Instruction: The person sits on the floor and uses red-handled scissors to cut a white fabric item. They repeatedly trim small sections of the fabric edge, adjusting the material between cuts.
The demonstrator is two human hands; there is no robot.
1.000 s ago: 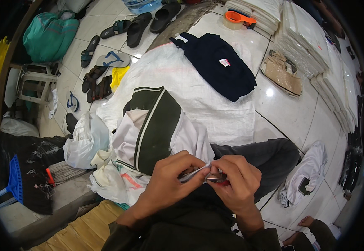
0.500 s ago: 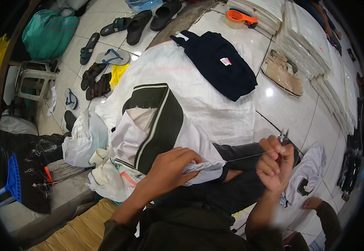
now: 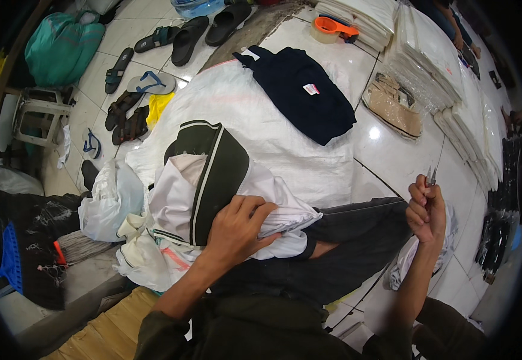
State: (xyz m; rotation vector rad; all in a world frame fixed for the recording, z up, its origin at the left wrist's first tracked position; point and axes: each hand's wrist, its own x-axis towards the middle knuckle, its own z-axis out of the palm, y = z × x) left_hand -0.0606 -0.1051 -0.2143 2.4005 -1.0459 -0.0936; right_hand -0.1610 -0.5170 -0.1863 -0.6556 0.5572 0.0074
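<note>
A white garment (image 3: 273, 195) with a dark green, white-striped band (image 3: 225, 174) lies bunched over my lap. My left hand (image 3: 237, 228) pinches its gathered edge, thumb below and fingers on top. Off to the right, my right hand (image 3: 426, 210) is raised and closed around small metal thread snips (image 3: 431, 177), their pointed tips upward. A thin pale thread (image 3: 363, 206) seems to run from the garment's corner toward my right hand; whether the fingers pinch it I cannot make out. Beneath are my dark trousers (image 3: 363, 237).
A white sheet (image 3: 243, 96) covers the floor ahead, bearing a folded navy garment (image 3: 303, 96). Packed white stacks (image 3: 423, 60), an orange tape dispenser (image 3: 333, 29) and a beige packet (image 3: 393, 108) are at right. Sandals (image 3: 189, 41), plastic bags (image 3: 114, 195) and a blue dustpan-like tool (image 3: 12, 258) are left.
My right hand has moved outward to the right and slightly up with the snips, away from the garment. My left hand stays on the garment, its fingers more bent. The whole view has shifted slightly.
</note>
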